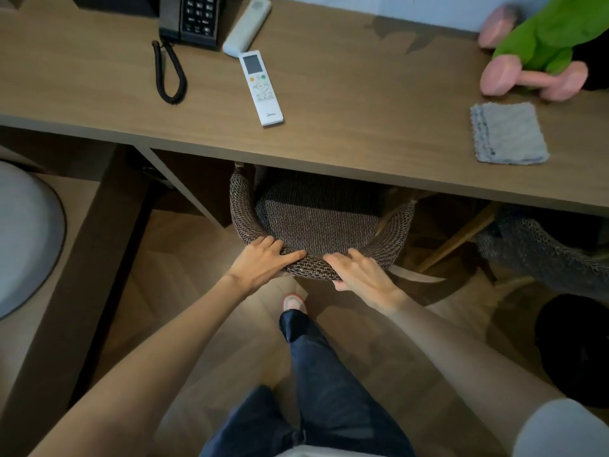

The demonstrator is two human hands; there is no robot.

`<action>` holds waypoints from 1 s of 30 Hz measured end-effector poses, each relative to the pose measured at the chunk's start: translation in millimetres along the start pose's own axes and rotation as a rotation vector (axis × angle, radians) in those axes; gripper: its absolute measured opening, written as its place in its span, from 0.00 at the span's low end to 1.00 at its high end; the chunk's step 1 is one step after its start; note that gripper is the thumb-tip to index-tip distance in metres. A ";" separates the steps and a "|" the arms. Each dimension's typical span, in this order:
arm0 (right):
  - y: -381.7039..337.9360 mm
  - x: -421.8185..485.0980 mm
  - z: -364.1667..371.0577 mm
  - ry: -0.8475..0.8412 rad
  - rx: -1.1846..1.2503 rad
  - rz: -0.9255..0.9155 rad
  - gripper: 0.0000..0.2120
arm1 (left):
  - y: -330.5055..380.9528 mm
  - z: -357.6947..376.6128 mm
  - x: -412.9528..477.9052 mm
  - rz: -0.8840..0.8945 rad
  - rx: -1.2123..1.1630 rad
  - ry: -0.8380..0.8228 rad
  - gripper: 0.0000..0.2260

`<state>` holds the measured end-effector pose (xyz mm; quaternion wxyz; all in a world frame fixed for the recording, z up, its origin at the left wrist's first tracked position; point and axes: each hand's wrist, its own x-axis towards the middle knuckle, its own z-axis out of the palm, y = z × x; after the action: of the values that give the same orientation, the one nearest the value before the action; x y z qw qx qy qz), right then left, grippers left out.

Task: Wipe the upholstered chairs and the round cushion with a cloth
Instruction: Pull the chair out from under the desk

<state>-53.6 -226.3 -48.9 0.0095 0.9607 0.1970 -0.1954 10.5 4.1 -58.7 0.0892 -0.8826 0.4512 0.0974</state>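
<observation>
Nearest to me on the feed are dark jeans (316,374) and one foot in a pale slipper (293,303) on the wooden floor (184,291). At the right edge sits a round black object (576,351) that I cannot identify. Just past the foot, both arms reach forward to the brown woven chair (316,219), which is pushed under the desk (362,140) so that only part of its seat and its curved backrest (313,268) show. The left hand (263,260) grasps the top of the backrest, fingers lying over the rim and thumb tucked below it. The right hand (361,273) grasps the same rim, fingers on top and thumb underneath, near the left hand but apart from it. At the left edge I see part of the grey round cushion (26,239) on a low wooden surface, well apart from the chair. To the right, a second chair (543,255) in grey weave sits partly under the desk. On the desk top, the folded grey cloth (509,135) lies near the front edge at the right, well apart from both hands. Just beyond it are pink dumbbells (530,80), partly under green fabric (553,34). Toward the left lie a white remote control (260,87), another long white device (247,26) beyond it, and a black corded telephone (194,18) at the far edge.
</observation>
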 end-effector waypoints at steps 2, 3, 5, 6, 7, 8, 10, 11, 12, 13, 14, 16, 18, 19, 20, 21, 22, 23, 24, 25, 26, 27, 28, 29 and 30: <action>-15.0 -15.1 4.1 0.000 -0.018 0.005 0.23 | 12.0 4.8 -14.4 -0.032 -0.043 -0.026 0.25; -23.5 -23.0 6.6 -0.004 -0.026 0.010 0.22 | 18.9 7.3 -22.9 -0.046 -0.062 -0.050 0.25; -42.5 -40.2 13.4 -0.012 -0.036 0.016 0.21 | 33.3 12.3 -44.4 -0.066 -0.091 -0.080 0.25; -53.3 -49.8 17.2 -0.009 -0.041 0.018 0.21 | 41.1 15.5 -56.4 -0.078 -0.094 -0.077 0.25; -64.9 -60.5 20.4 -0.003 -0.046 0.021 0.20 | 49.4 19.0 -69.3 -0.085 -0.089 -0.073 0.26; -77.3 -72.2 23.6 0.005 -0.044 0.021 0.20 | 58.1 22.2 -82.7 -0.085 -0.088 -0.070 0.26; -102.1 -96.5 31.8 0.032 -0.054 0.003 0.21 | 75.5 28.4 -110.0 -0.076 -0.101 -0.068 0.25; -114.0 -108.4 38.1 0.055 -0.058 -0.006 0.22 | 84.8 32.0 -124.6 -0.074 -0.103 -0.068 0.25; -126.3 -119.3 44.8 0.063 -0.051 -0.013 0.23 | 94.0 35.4 -139.5 -0.072 -0.098 -0.072 0.25; -139.9 -130.0 51.7 0.066 -0.041 -0.016 0.24 | 103.1 38.7 -154.3 -0.070 -0.097 -0.076 0.25; -154.0 -141.0 58.2 0.066 -0.032 -0.013 0.24 | 111.7 41.8 -169.5 -0.067 -0.106 -0.080 0.25; -181.6 -161.0 70.2 0.052 -0.029 -0.003 0.24 | 127.7 49.9 -200.5 -0.055 -0.115 -0.082 0.25; -207.9 -179.5 78.4 0.040 -0.036 -0.010 0.24 | 141.4 55.7 -231.0 -0.039 -0.127 -0.088 0.25; -220.3 -187.8 80.9 0.042 -0.042 -0.023 0.24 | 146.7 57.3 -244.8 -0.030 -0.133 -0.090 0.25; -232.7 -196.0 82.8 0.050 -0.053 -0.031 0.24 | 152.0 58.6 -258.7 -0.027 -0.132 -0.088 0.24; -244.7 -203.5 86.1 0.049 -0.059 -0.040 0.24 | 158.2 60.2 -272.6 -0.032 -0.132 -0.081 0.23; -255.1 -209.5 91.2 0.029 -0.049 -0.050 0.23 | 164.4 61.7 -285.5 -0.044 -0.139 -0.076 0.23; -264.5 -215.6 96.8 0.020 -0.047 -0.053 0.23 | 170.6 63.5 -297.2 -0.054 -0.145 -0.081 0.23; -273.3 -222.4 100.2 0.019 -0.055 -0.055 0.23 | 176.3 65.0 -307.9 -0.056 -0.147 -0.090 0.23; -281.0 -228.3 102.4 0.020 -0.067 -0.057 0.24 | 181.7 66.5 -318.0 -0.056 -0.149 -0.092 0.23; -288.2 -234.1 104.8 0.020 -0.085 -0.055 0.25 | 187.3 68.1 -327.8 -0.059 -0.155 -0.085 0.24; -295.5 -239.3 108.3 -0.001 -0.094 -0.053 0.25 | 192.9 70.3 -336.9 -0.062 -0.158 -0.076 0.24; -302.1 -243.8 112.2 -0.022 -0.079 -0.057 0.25 | 198.2 72.5 -345.1 -0.060 -0.152 -0.076 0.25; -308.2 -248.9 116.3 -0.024 -0.056 -0.057 0.25 | 203.0 74.1 -353.2 -0.059 -0.143 -0.074 0.25; -314.3 -254.6 119.2 -0.025 -0.039 -0.060 0.24 | 207.6 75.1 -361.3 -0.061 -0.137 -0.071 0.25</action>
<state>-433.5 -43.2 -43.9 0.0248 0.9514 0.2293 -0.2038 -372.7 184.3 -54.4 0.0475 -0.8960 0.4128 0.1565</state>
